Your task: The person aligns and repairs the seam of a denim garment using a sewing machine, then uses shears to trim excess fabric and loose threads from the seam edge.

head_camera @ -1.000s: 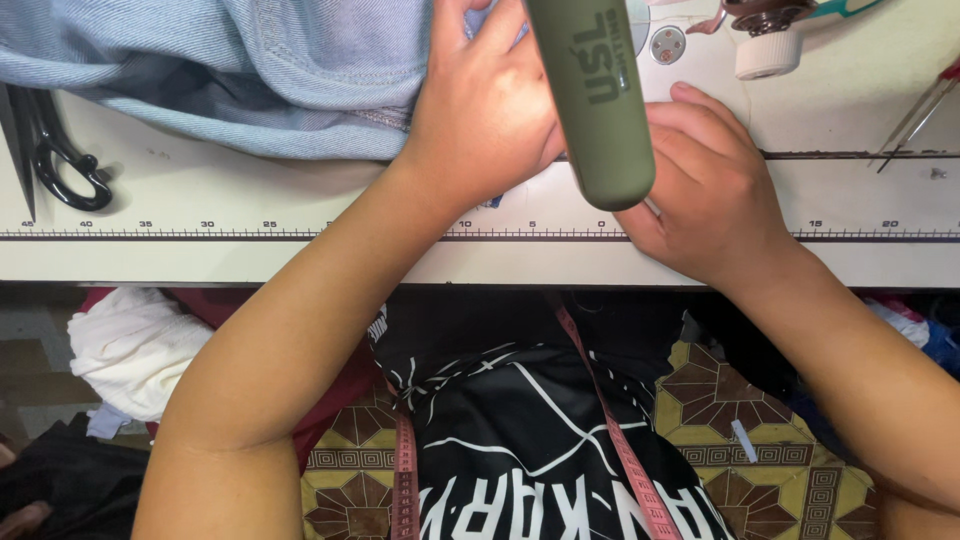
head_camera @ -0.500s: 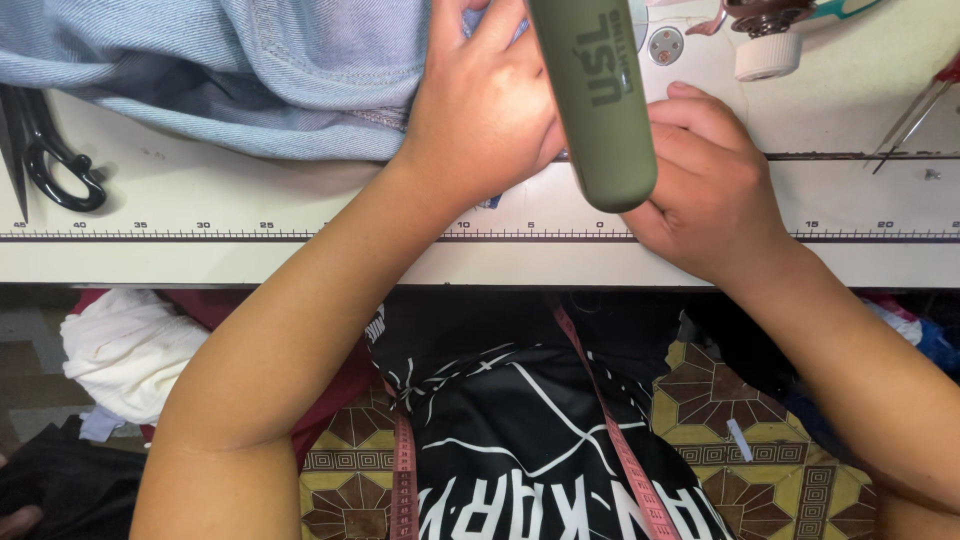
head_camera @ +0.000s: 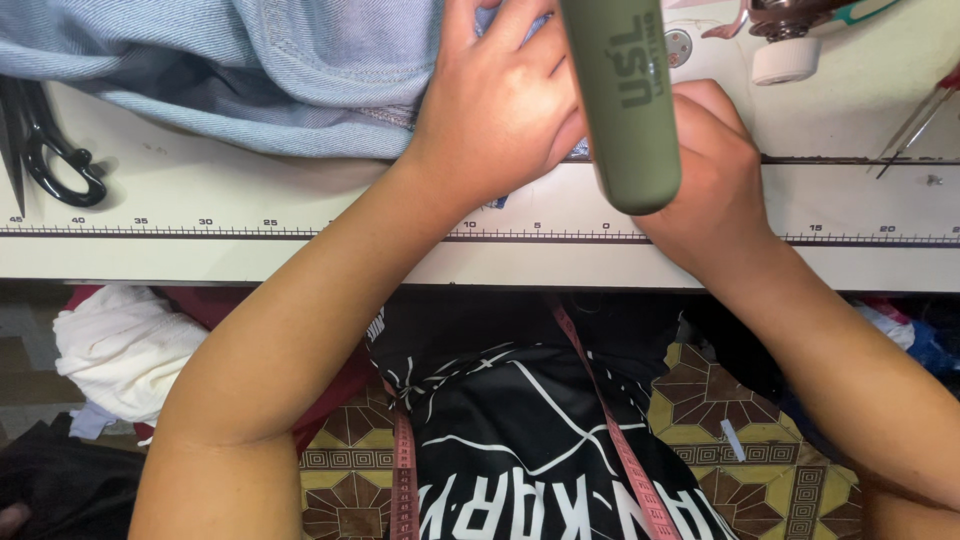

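Light-blue denim garment [head_camera: 250,70] lies on the cream sewing table [head_camera: 250,190], spread over its far left half. Black-handled scissors [head_camera: 45,150] sit at the far left edge, just under the denim's hem. Left hand [head_camera: 495,110] rests on the denim's right end; right hand [head_camera: 715,170] is just beside it, to the right, on the table. Olive-green rounded machine arm [head_camera: 625,100] hangs above & between both hands, partly covering the right one. Printed ruler strip [head_camera: 200,232] runs along the table's near edge. Metal tweezers [head_camera: 915,125] lie far right. Pink measuring tape [head_camera: 610,430] hangs over the lap, below the table. White cloth bundle [head_camera: 120,345] sits low left, under the table edge.
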